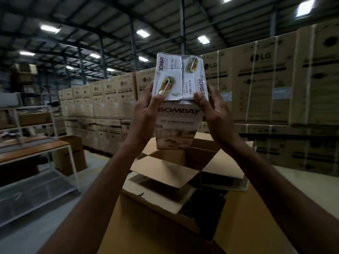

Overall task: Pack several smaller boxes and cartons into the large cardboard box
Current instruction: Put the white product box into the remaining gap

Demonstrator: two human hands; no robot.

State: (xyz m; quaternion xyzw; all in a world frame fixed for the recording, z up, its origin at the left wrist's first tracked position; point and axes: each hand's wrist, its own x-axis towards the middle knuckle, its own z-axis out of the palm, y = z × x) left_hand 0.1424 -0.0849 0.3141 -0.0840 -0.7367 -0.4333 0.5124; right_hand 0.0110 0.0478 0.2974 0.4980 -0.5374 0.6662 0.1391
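A white printed "BOMBAY" carton (178, 114) is held up in the air at chest height, its top flaps folded shut and facing me. My left hand (146, 109) grips its left side, thumb on the top flap. My right hand (213, 109) grips the right side, thumb pressing the other flap. Below and in front stands the large cardboard box (165, 171) with its flaps spread open; its inside is dark and I cannot make out what lies in it. The carton hangs above the box's far flap.
A brown cardboard flap or sheet (247, 226) lies close in front of me. A white-framed table with a wooden top (33, 149) stands at the left, a brown box (73, 153) behind it. Tall stacks of LG cartons (256, 85) wall the back and right.
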